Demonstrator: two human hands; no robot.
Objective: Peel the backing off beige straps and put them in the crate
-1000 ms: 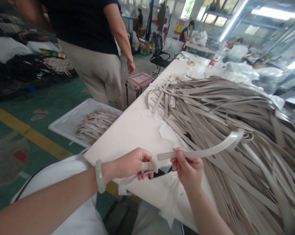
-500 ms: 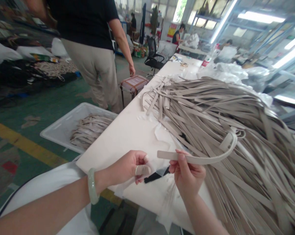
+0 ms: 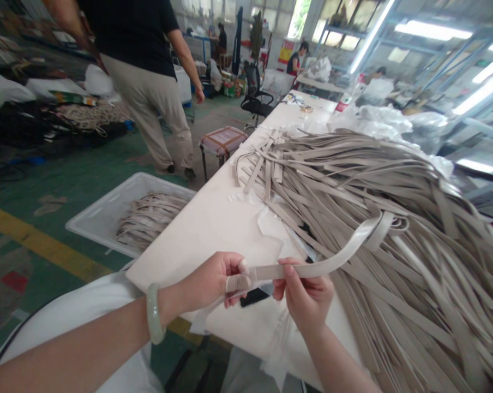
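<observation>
Latest change: the free end of the beige flat strip (image 3: 312, 268) has been taken up by the left hand (image 3: 208, 281), so the strip is now gripped at two points instead of one. The right hand (image 3: 304, 295) stays clenched on it, with the thumb on top and the fingers beneath. The left grip is read as a pinch at the near end, against a taped fingertip (image 3: 236, 283); the contact is partly hidden, so this is probable, not certain.

The strip is held just above a white table (image 3: 214, 229), near its edge. The span between the hands is drawn fairly straight, and the far end curves up and right over a large heap of matching strips (image 3: 344, 174). Its material cannot be confirmed from this view. A black item (image 3: 252, 297) is seen under the hands, partly hidden. A white plastic tub (image 3: 103, 210) beside the table holds a smaller bundle of strips (image 3: 152, 215). A jade bangle (image 3: 154, 314) is worn on the left wrist. A co-worker (image 3: 142, 71) is now further off, past a small stool (image 3: 223, 141).
</observation>
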